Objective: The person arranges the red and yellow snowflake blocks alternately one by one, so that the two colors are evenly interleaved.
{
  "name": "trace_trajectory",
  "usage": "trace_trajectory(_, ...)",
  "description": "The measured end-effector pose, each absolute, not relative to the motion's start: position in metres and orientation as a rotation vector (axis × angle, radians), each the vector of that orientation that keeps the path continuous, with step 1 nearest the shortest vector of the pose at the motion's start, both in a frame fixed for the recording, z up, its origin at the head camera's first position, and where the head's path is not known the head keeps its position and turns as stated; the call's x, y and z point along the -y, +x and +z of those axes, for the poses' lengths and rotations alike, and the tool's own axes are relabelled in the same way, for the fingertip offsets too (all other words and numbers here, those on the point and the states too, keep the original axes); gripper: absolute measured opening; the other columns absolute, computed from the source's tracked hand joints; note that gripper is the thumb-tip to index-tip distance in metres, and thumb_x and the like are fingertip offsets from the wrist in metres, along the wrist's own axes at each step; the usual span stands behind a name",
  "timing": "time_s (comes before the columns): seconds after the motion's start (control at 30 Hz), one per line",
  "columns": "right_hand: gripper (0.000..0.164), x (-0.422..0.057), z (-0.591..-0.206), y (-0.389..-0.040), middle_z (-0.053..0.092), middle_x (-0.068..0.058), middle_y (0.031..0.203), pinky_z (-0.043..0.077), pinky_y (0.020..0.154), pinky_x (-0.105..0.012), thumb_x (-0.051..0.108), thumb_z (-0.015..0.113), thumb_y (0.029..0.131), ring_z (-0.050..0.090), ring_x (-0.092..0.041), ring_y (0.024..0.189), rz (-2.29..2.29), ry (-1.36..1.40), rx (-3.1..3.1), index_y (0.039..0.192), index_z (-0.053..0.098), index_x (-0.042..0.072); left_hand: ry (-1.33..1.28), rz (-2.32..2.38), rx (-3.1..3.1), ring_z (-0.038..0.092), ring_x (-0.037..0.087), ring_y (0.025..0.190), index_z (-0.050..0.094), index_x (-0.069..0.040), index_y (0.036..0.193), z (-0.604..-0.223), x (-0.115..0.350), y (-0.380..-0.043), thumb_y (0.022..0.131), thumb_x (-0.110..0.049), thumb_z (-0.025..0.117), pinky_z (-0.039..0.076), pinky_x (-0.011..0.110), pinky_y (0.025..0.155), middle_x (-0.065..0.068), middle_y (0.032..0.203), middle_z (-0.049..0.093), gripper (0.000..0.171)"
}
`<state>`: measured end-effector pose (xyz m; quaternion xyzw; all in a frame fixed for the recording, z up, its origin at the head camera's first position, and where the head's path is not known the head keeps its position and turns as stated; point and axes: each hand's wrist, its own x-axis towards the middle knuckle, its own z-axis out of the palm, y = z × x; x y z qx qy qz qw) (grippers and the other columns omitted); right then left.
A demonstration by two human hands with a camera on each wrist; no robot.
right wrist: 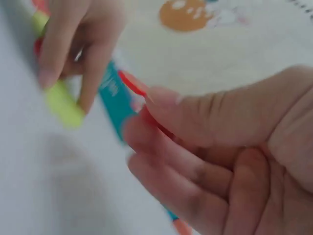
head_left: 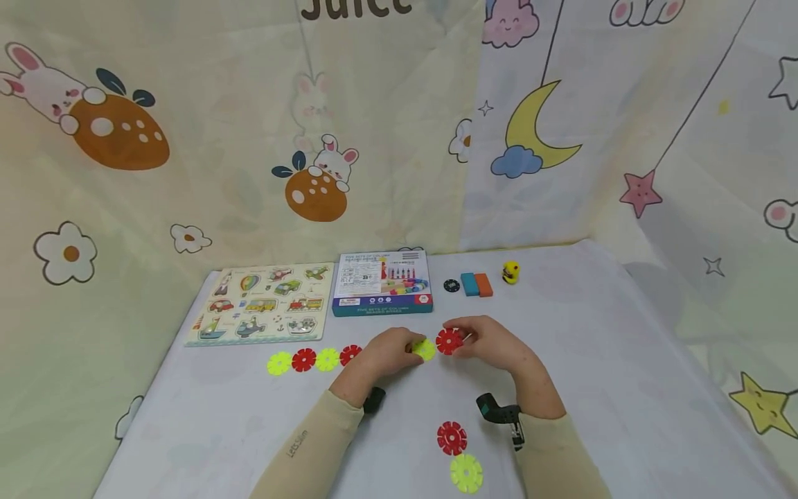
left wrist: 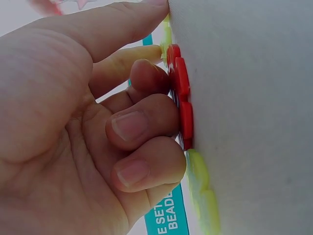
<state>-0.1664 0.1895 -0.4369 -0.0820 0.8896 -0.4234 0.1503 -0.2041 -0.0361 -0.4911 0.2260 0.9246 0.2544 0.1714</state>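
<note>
A row of notched plastic discs runs across the white table: a yellow-green disc point(head_left: 278, 363), a red disc point(head_left: 303, 360), another yellow-green disc point(head_left: 327, 359) and a red disc point(head_left: 350, 355) partly covered by my left hand point(head_left: 391, 352). That hand pinches a yellow-green disc point(head_left: 424, 349) by its edges at the row's right end. Beneath its curled fingers, the left wrist view shows a red disc point(left wrist: 185, 107). My right hand point(head_left: 489, 341) holds a red disc point(head_left: 448, 341) between thumb and fingers, just right of the yellow-green one. Nearer me lie a red disc point(head_left: 451, 438) and a yellow-green disc point(head_left: 466, 473).
Behind the row lie a picture puzzle board point(head_left: 262, 303) and a flat teal-edged box point(head_left: 383, 283). To their right are a small black disc point(head_left: 451, 285), a blue block point(head_left: 470, 284), an orange block point(head_left: 483, 285) and a yellow-and-black figure point(head_left: 510, 272). A printed cloth hangs behind.
</note>
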Motion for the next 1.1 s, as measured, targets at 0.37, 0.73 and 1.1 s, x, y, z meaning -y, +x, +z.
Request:
trace_trajectory(0.37, 0.049, -0.186, -0.479, -0.182, 0.056, -0.003, 0.095, 0.049, 0.073, -0.033, 0.020, 0.082, 0.073, 0.050, -0.022, 0.091, -1.055, -0.036, -2.656, 0.118, 0.064, 0.018, 0.638, 0.690, -2.638, 0.053, 0.011, 0.096, 0.059, -0.023, 0.130, -0.490, 0.035, -0.198, 0.082, -0.037, 0.072, 0.047, 0.033, 0.085, -0.007, 0.106, 0.062, 0.052)
trace_trajectory(0.73, 0.036, -0.186, -0.480, -0.183, 0.052, -0.006, 0.086, 0.044, 0.063, -0.030, 0.018, 0.081, 0.074, 0.048, -0.021, 0.083, -0.997, 0.006, -2.680, 0.106, 0.064, 0.013, 0.659, 0.653, -2.663, 0.052, 0.010, 0.097, 0.059, -0.026, 0.130, -0.490, 0.033, -0.203, 0.079, -0.039, 0.074, 0.047, 0.033, 0.084, -0.008, 0.106, 0.061, 0.055)
trace_trajectory(1.1, 0.033, -0.188, -0.480, -0.184, 0.051, -0.007, 0.085, 0.042, 0.063, -0.031, 0.013, 0.079, 0.074, 0.048, -0.021, 0.083, -1.047, -0.014, -2.669, 0.104, 0.064, 0.009, 0.682, 0.654, -2.680, 0.054, 0.015, 0.100, 0.064, -0.021, 0.124, -0.484, -0.007, -0.208, 0.077, -0.037, 0.077, 0.047, 0.034, 0.084, -0.004, 0.110, 0.064, 0.051)
